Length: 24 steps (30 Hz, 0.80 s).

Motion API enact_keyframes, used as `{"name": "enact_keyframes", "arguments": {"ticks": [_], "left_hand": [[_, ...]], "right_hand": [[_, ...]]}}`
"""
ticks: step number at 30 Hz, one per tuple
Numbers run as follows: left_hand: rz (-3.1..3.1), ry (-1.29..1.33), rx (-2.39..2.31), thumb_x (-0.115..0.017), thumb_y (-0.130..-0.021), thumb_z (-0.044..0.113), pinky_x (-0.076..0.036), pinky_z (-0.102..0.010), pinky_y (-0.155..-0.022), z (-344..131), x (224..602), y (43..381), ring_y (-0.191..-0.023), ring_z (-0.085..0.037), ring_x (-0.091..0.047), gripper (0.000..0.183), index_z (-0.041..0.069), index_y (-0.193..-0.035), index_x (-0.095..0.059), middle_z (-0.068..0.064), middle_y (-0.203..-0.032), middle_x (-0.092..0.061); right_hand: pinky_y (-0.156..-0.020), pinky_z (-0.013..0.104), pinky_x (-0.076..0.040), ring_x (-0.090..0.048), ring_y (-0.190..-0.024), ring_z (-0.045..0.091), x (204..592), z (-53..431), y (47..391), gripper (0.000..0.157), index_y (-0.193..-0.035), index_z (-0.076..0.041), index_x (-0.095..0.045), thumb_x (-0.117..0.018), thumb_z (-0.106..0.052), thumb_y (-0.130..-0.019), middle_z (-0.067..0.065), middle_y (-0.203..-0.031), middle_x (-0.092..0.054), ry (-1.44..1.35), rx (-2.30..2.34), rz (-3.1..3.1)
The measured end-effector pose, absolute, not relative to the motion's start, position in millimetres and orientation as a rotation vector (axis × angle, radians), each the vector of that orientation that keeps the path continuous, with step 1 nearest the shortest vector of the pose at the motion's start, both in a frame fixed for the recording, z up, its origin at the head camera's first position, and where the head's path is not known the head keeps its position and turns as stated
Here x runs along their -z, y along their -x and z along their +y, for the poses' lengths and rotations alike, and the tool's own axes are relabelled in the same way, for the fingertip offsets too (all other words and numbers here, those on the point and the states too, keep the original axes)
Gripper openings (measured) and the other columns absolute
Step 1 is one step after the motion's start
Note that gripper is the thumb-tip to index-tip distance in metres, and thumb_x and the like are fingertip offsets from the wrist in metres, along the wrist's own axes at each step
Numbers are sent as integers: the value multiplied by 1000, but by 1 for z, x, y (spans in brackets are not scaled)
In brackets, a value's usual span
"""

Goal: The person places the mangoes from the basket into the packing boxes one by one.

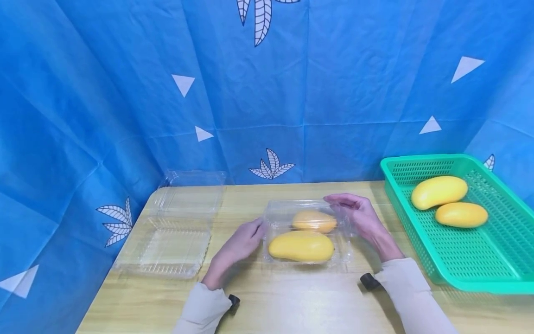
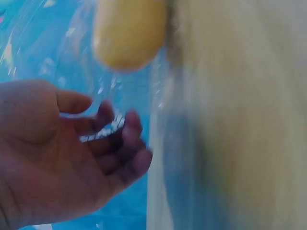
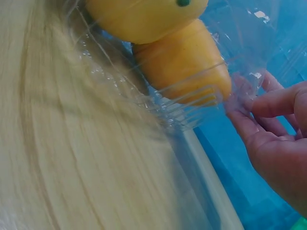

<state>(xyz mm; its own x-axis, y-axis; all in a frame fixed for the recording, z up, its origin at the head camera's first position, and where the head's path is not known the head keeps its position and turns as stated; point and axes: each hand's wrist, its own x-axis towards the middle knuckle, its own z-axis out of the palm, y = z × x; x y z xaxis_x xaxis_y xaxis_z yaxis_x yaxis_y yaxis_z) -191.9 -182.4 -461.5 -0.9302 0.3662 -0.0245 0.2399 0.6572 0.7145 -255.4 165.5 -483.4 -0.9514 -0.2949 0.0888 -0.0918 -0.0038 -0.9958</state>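
A clear plastic clamshell container (image 1: 342, 255) with two yellow mangoes in it, a front mango (image 1: 301, 247) and a rear mango (image 1: 314, 221), is between the hands. Its transparent lid stands partly raised over the fruit. At the right rear corner, my right hand (image 1: 359, 220) pinches the plastic lid between thumb and fingers, as the right wrist view shows. My left hand (image 1: 242, 241) is at the container's left side, its fingers (image 2: 132, 129) loosely bent near the clear wall. Whether they touch the plastic is hard to tell through the blur.
On the left stands another clear clamshell container (image 1: 175, 246), lid open toward the blue curtain (image 1: 258, 93). A green perforated basket (image 1: 471, 264) at the right holds two mangoes (image 1: 440, 191). All rest on a wooden table (image 1: 292, 301).
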Motion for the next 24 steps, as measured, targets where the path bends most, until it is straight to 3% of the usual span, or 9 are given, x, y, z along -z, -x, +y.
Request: {"name": "enact_keyframes", "arguments": {"ticks": [2, 5, 9, 13, 20, 24], "left_hand": [[2595, -519, -1214, -39, -112, 21, -48, -32, -62, -189, 459, 195, -66, -16, -48, 30, 8, -91, -57, -12, -78, -55], [2429, -552, -1306, -41, -111, 17, -47, -30, -60, -200, 457, 198, -68, -20, -53, 30, 5, -90, -59, -15, -82, -60], [2162, -559, -1411, -36, -112, 17, -58, -41, -71, -210, 457, 199, -79, -34, -65, 37, -3, -97, -63, -20, -87, -67], [1955, -517, -1501, -29, -114, 28, -60, -49, -76, -218, 454, 199, -83, -43, -68, 52, -10, -104, -62, -28, -92, -69], [1787, -563, -1501, -36, -113, 30, -58, -57, -80, -225, 453, 198, -92, -54, -67, 51, -16, -116, -57, -33, -102, -68], [1684, -690, -1466, -37, -113, 23, -55, -63, -80, -231, 456, 199, -93, -60, -64, 45, -17, -117, -57, -37, -103, -67]], "right_hand": [[-99, 30, -51, -63, -121, 29, 483, 166, 255, 37, -132, 3, -63, -64, 4, -95, 13, -132, -67, 418, 2075, 2108], [-99, 30, -51, -64, -120, 29, 483, 166, 255, 36, -131, 3, -63, -64, 4, -95, 12, -132, -67, 413, 2085, 2084], [-99, 31, -51, -63, -122, 30, 484, 165, 255, 35, -131, 5, -63, -64, 4, -96, 10, -130, -69, 395, 2119, 2033], [-100, 32, -51, -59, -127, 33, 486, 165, 255, 34, -131, 6, -63, -60, 8, -96, 8, -130, -69, 384, 2156, 1969], [-102, 32, -49, -57, -130, 35, 486, 168, 255, 34, -131, 6, -62, -57, 9, -97, 9, -132, -68, 386, 2166, 1923], [-73, 18, -51, -58, -127, 32, 485, 170, 254, 34, -130, 4, -64, -58, 7, -97, 7, -132, -68, 379, 2125, 1962]]}}
